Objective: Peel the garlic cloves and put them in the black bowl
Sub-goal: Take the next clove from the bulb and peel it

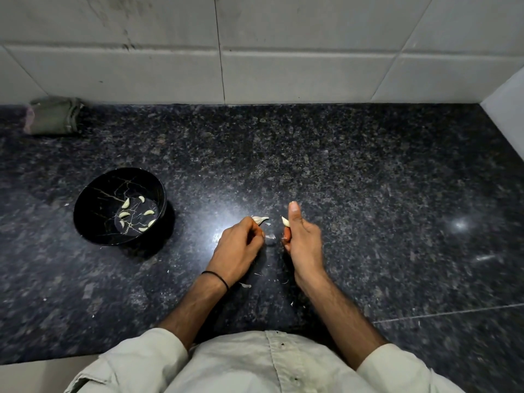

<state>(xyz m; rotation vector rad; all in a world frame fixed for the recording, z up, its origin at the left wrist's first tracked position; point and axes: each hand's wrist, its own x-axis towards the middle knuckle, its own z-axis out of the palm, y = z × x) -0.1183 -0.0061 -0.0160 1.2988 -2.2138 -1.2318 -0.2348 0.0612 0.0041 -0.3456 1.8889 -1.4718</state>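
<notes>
On the dark counter (368, 194), seen from the head camera, a garlic clove (285, 221) is pinched in the right hand (304, 242). It could be dropped if the pinch is let loose, because the black bowl (85, 199) is well apart, off to the left. Some peeled cloves (125, 203) are already kept in it. A pale piece (259, 219), maybe skin, is held by the curled fingers of the left hand (238, 245). The right thumb is pointed straight up.
</notes>
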